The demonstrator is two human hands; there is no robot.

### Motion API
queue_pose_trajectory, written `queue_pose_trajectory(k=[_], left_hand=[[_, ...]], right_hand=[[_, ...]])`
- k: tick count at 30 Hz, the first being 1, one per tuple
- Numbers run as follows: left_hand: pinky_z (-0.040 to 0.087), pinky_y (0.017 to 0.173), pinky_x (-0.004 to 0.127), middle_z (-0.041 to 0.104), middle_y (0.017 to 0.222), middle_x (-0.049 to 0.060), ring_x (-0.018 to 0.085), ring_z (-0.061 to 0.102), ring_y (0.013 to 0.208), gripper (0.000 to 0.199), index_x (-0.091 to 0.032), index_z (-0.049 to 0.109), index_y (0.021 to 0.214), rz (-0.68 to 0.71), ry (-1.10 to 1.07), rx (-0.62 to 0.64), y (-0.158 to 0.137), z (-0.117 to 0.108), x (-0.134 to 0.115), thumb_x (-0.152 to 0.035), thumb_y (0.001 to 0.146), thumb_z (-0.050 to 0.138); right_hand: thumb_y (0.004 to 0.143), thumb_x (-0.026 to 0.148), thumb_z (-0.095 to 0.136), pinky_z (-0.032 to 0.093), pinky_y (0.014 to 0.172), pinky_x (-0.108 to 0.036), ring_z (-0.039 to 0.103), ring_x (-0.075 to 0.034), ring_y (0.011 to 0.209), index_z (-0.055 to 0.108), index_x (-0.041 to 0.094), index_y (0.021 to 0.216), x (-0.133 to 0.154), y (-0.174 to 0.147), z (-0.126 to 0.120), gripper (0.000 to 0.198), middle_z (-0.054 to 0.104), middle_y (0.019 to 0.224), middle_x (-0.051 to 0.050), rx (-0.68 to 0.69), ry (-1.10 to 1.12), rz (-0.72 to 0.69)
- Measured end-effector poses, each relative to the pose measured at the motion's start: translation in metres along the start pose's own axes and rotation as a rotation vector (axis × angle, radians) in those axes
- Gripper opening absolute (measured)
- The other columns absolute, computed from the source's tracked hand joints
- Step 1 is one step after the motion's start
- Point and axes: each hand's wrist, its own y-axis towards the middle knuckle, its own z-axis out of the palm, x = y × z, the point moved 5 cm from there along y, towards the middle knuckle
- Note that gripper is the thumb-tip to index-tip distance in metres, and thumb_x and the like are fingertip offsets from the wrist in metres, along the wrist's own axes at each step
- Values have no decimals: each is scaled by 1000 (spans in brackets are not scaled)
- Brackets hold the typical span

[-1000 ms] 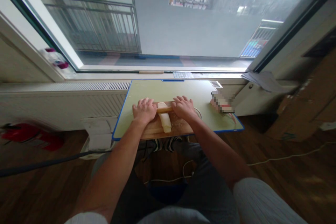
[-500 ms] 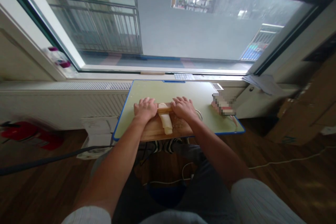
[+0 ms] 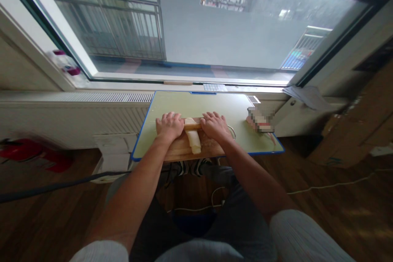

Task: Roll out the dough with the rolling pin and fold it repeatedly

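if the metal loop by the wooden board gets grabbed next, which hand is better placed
Probably the right hand: it sits close beside the metal loop, while the left hand is across the dough. Both are on the rolling pin, though.

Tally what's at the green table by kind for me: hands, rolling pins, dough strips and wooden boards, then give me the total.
Hands: 2, left hand and right hand
Rolling pin: 1
Dough strip: 1
Wooden board: 1
Total: 5
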Motion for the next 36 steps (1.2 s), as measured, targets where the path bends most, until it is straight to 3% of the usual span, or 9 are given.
queue_pose_trajectory(k=[4, 8, 16, 24, 28, 36], left_hand=[[41, 116, 59, 68, 151, 9, 32, 57, 137, 47, -31, 74, 129, 15, 7, -65, -15, -1, -2, -37, 106, 33], [43, 114, 59, 67, 152, 9, 32, 57, 138, 48, -31, 73, 131, 5, 13, -44, -12, 0, -1, -37, 105, 33], [40, 120, 65, 54, 167, 9, 37, 49, 149, 56, -34, 63, 151, -32, -22, 127, 37, 9, 7, -41, 102, 37], [44, 116, 66, 57, 162, 14, 40, 52, 146, 57, -31, 66, 149, -71, -33, 162, 77, 19, 14, -41, 101, 36], [44, 116, 67, 57, 162, 15, 40, 53, 145, 57, -28, 67, 147, -51, -19, 145, 73, 16, 11, -39, 102, 34], [39, 120, 64, 57, 164, 9, 36, 50, 148, 55, -34, 66, 147, -28, -10, 119, 39, 9, 5, -40, 102, 34]], right_hand=[[116, 40, 24, 41, 112, -45, 54, -28, 134, 68, 26, 131, 5, -16, -11, 48, 70, 140, -10, -31, -3, -13], [117, 42, 26, 42, 112, -45, 54, -28, 135, 69, 26, 128, 4, -11, -7, 47, 71, 139, -10, -25, 6, -13], [112, 44, 34, 45, 115, -54, 51, -32, 144, 65, 31, 145, -8, 42, 14, 48, 63, 156, -7, 78, 51, 14], [108, 46, 38, 42, 120, -57, 52, -32, 145, 67, 32, 146, -17, 90, 33, 50, 59, 162, -6, 172, 145, 99], [108, 48, 37, 43, 119, -57, 52, -33, 144, 65, 33, 148, -16, 83, 32, 51, 59, 162, -6, 134, 142, 82], [111, 45, 35, 45, 115, -51, 52, -31, 141, 64, 31, 148, -8, 36, 13, 49, 62, 157, -6, 55, 57, 30]])
